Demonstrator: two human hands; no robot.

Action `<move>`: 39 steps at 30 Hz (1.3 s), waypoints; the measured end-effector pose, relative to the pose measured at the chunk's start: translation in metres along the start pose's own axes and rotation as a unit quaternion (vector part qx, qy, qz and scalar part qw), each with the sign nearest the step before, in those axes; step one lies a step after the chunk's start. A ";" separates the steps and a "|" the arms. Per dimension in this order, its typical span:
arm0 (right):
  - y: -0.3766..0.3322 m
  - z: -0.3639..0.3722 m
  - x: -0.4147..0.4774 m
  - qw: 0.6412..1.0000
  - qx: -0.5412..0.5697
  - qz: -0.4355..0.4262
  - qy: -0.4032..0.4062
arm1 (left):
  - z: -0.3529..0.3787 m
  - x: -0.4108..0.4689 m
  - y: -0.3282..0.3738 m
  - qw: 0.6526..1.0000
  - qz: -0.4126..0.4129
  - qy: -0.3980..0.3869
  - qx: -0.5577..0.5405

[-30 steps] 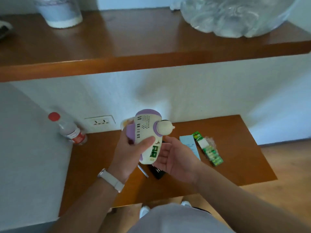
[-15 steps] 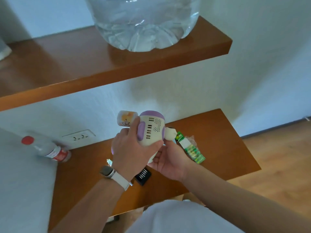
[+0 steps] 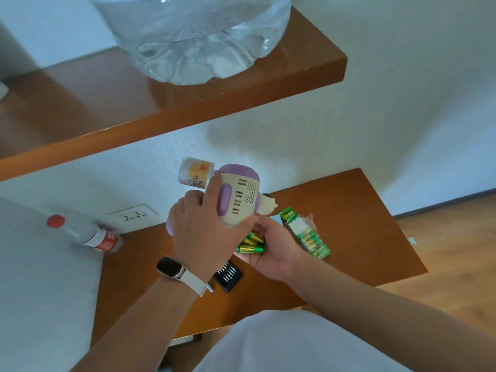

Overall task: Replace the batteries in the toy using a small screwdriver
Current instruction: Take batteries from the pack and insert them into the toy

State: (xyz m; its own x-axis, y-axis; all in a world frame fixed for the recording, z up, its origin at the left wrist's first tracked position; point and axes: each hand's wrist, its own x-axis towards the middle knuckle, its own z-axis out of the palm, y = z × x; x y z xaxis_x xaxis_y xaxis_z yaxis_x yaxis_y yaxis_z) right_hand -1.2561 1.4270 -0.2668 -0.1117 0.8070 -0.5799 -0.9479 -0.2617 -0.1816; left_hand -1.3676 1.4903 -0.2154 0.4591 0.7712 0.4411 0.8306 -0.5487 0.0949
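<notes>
At frame centre, green batteries [image 3: 251, 244] are now cradled in the relaxed, cupped right hand [image 3: 271, 253], empty a second ago. Just above, the toy [image 3: 239, 200] is gripped by the left hand [image 3: 198, 232]; the old set is judged tipped out.

The left hand [image 3: 200, 234] comes in from the lower left with its back turned to the camera. It grips the toy [image 3: 239, 200] from the side, with the index finger stretched up along the body. A watch [image 3: 170, 267] sits on the left wrist. The right hand [image 3: 271, 253] is just below the toy, palm up and lightly cupped, and batteries [image 3: 251, 248] lie on it. Its fingertips are partly covered, so perhaps they touch the toy. Both forearms are bare and reach forward.
</notes>
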 end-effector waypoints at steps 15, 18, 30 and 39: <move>0.002 0.004 0.006 0.997 0.030 0.008 0.076 | -0.006 0.001 -0.009 0.998 -0.023 0.003 -0.052; 0.008 0.009 0.007 0.999 0.013 -0.013 0.038 | 0.000 -0.006 -0.008 0.999 -0.017 -0.033 -0.016; 0.016 0.014 0.017 0.999 0.004 0.003 0.033 | 0.000 -0.005 -0.025 0.998 -0.041 -0.048 -0.019; 0.016 0.015 0.025 0.998 0.010 0.016 0.057 | -0.009 -0.001 -0.031 0.997 -0.048 -0.019 -0.055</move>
State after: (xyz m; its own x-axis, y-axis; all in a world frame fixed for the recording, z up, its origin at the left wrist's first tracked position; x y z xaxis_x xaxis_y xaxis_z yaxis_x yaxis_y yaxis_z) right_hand -1.2788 1.4503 -0.2723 -0.1084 0.7321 -0.6725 -0.9503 -0.2749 -0.1461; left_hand -1.3966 1.5037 -0.2102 0.3926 0.8320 0.3921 0.8325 -0.5026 0.2329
